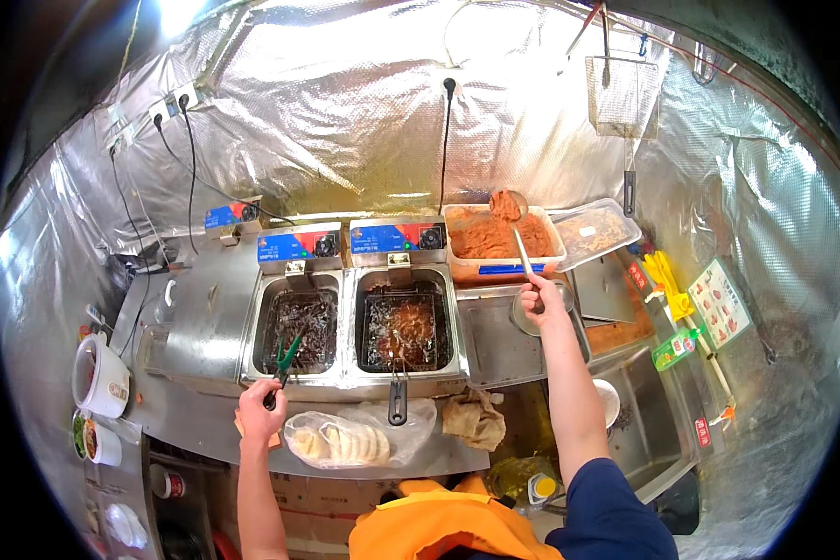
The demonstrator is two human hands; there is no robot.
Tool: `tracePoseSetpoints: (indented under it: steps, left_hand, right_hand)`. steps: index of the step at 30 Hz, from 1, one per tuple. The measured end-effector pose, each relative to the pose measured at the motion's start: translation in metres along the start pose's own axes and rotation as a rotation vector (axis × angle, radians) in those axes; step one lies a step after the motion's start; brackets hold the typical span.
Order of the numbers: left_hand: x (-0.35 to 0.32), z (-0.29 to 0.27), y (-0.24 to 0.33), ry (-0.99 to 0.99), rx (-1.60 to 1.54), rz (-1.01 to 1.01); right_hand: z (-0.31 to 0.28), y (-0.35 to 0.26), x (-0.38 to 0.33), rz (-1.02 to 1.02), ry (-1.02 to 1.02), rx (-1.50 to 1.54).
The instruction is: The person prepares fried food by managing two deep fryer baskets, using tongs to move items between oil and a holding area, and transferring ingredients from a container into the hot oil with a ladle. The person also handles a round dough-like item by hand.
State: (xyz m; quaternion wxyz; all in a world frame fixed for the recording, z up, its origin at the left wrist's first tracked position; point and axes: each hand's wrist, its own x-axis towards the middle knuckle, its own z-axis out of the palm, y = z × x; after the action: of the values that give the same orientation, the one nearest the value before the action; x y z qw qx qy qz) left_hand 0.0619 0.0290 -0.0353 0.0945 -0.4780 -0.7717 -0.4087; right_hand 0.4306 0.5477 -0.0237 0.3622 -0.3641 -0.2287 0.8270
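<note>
I see a big steel counter (pixel 205 308) with two fryer tubs side by side. The left tub (pixel 297 329) holds dark oil, and the right tub (pixel 401 327) has a basket with food bubbling in it. Behind them sits a tub of orange-red paste (pixel 495 241) (it looks thick). My right hand (pixel 543 301) is closed around a long spoon (pixel 517 233) — its bowl is heaped with paste, just above the tub. My left hand (pixel 258 411) is wrapped around green tongs (pixel 286 359), tips over the left tub.

Bright foil glare, fisheye rim dark, perhaps blurred
</note>
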Motion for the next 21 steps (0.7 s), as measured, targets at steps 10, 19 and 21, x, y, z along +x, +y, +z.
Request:
tracePoseSetpoints:
  steps: [10, 19, 21]
  left_hand:
    - [-0.003, 0.002, -0.003, -0.039, 0.020, -0.105]
    - [0.003, 0.002, 0.006, -0.033, 0.004, -0.065]
    - [0.003, 0.000, 0.005, -0.041, 0.008, -0.062]
  right_hand:
    - [0.028, 0.008, -0.105, -0.096, -0.024, -0.383]
    - [0.021, 0.127, -0.251, 0.021, -0.064, -0.717]
    - [0.017, 0.136, -0.251, 0.088, -0.130, -0.699]
